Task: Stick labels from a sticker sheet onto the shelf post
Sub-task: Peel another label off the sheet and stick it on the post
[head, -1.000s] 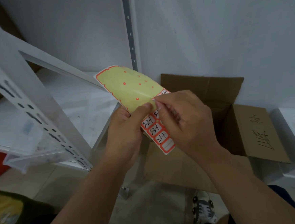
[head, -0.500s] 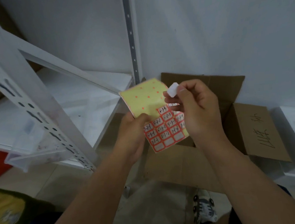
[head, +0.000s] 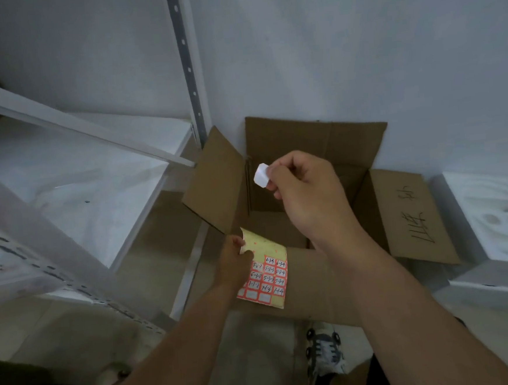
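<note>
Head view. I am pinching a single peeled label (head: 260, 176) between the thumb and forefinger of my right hand (head: 305, 197), the other fingers curled in; its blank white side is facing the camera. My left hand (head: 237, 262) is closing on the upper edge of the sticker sheet (head: 266, 270), low and just left of my right forearm, with handwritten labels showing on the sheet's lower half and bare yellow backing above. The perforated shelf post (head: 187, 67) is standing up and to the left of my right hand, well apart from the label. An open cardboard box (head: 319, 144) is lying directly beyond both hands.

Risks, as I am judging them: the label is curling at its free edge, so it may be folding onto itself or sticking to my fingertip before reaching the post; a crooked approach would be leaving it skewed across the post's holes; a loose pinch would be dropping it into the box.

Against half a second ago, the sheet is hanging much lower and farther from the label, and the view is tilting upward along the post.
</note>
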{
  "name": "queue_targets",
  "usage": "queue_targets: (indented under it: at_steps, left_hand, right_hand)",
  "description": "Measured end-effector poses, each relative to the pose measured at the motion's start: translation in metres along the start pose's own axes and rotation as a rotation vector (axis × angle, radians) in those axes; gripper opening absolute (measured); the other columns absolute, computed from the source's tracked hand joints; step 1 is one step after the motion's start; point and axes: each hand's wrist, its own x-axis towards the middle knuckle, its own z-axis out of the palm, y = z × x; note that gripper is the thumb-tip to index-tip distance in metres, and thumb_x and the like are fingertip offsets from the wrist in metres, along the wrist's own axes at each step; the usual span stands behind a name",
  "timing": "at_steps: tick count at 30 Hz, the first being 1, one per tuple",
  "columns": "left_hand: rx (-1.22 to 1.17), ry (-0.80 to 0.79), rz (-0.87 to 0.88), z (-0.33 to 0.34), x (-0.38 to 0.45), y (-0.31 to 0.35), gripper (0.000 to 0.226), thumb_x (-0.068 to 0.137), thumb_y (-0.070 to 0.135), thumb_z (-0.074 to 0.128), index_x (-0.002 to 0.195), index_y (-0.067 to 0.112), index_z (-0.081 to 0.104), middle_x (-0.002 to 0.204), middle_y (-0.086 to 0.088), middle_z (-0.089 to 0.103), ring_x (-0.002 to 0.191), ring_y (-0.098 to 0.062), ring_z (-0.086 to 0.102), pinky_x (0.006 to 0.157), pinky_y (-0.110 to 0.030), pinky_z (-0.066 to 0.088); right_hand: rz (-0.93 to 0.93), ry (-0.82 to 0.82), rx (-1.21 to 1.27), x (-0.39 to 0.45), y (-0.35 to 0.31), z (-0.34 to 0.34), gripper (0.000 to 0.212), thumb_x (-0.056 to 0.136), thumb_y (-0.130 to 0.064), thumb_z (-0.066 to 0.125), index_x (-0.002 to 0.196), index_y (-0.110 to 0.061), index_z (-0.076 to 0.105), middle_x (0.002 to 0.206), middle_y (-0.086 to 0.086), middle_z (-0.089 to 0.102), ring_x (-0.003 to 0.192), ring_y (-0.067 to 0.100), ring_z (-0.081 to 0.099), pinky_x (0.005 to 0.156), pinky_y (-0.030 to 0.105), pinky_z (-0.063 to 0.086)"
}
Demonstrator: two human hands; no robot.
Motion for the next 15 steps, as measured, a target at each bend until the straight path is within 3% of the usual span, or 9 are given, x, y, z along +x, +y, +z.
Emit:
queue_targets:
  at_steps: [2, 4, 7, 10, 12, 15]
  left_hand:
    - [0.1, -0.005, 0.023, 0.004, 0.006, -0.007, 0.01, 0.097, 0.006, 0.05, 0.1, 0.016, 0.052, 0.091, -0.001, 0.062, 0.071, -0.008, 0.061, 0.056, -0.02, 0.044]
    - [0.203, -0.016, 0.058, 0.008, 0.011, -0.016, 0.013, 0.097, 0.01, 0.051, 0.102, 0.02, 0.056, 0.098, -0.002, 0.063, 0.075, -0.009, 0.063, 0.058, -0.02, 0.046]
    - [0.396, -0.009, 0.136, 0.015, 0.016, -0.03, 0.016, 0.094, 0.01, 0.057, 0.1, 0.025, 0.058, 0.123, -0.004, 0.054, 0.103, -0.02, 0.061, 0.08, -0.03, 0.054]
    - [0.606, 0.002, 0.167, 0.02, 0.016, -0.037, 0.022, 0.092, 0.018, 0.058, 0.113, 0.024, 0.065, 0.134, -0.001, 0.046, 0.121, -0.023, 0.046, 0.101, -0.034, 0.041]
    - [0.75, 0.06, 0.203, 0.019, 0.014, -0.036, 0.027, 0.093, 0.027, 0.056, 0.119, 0.028, 0.063, 0.136, 0.0, 0.046, 0.124, -0.022, 0.041, 0.103, -0.032, 0.032]
    - [0.683, 0.11, 0.219, 0.012, 0.008, -0.014, 0.027, 0.096, 0.028, 0.054, 0.121, 0.027, 0.062, 0.13, -0.003, 0.048, 0.123, -0.024, 0.04, 0.094, -0.028, 0.029]
  right_hand:
    - [0.008, -0.007, -0.012, 0.002, 0.003, -0.001, 0.011, 0.094, -0.023, 0.055, 0.088, -0.019, 0.064, 0.081, -0.009, 0.063, 0.073, 0.003, 0.058, 0.062, 0.015, 0.039]
    - [0.019, -0.008, -0.015, 0.003, 0.005, -0.003, 0.009, 0.094, -0.023, 0.055, 0.09, -0.02, 0.063, 0.084, -0.009, 0.064, 0.075, 0.004, 0.059, 0.062, 0.015, 0.039]
    - [0.032, -0.007, -0.028, 0.005, 0.007, -0.004, 0.007, 0.094, -0.023, 0.056, 0.092, -0.022, 0.062, 0.087, -0.009, 0.064, 0.078, 0.005, 0.06, 0.063, 0.015, 0.039]
    - [0.029, -0.004, -0.028, 0.006, 0.007, -0.003, 0.007, 0.094, -0.023, 0.055, 0.093, -0.021, 0.062, 0.087, -0.008, 0.064, 0.078, 0.005, 0.06, 0.063, 0.015, 0.039]
    - [0.023, -0.005, -0.029, 0.007, 0.007, -0.002, 0.007, 0.094, -0.023, 0.055, 0.093, -0.021, 0.062, 0.087, -0.007, 0.065, 0.078, 0.005, 0.06, 0.062, 0.014, 0.039]
    - [0.012, -0.01, -0.025, 0.008, 0.005, 0.0, 0.009, 0.095, -0.024, 0.055, 0.094, -0.019, 0.062, 0.088, -0.005, 0.065, 0.078, 0.005, 0.06, 0.062, 0.014, 0.038]
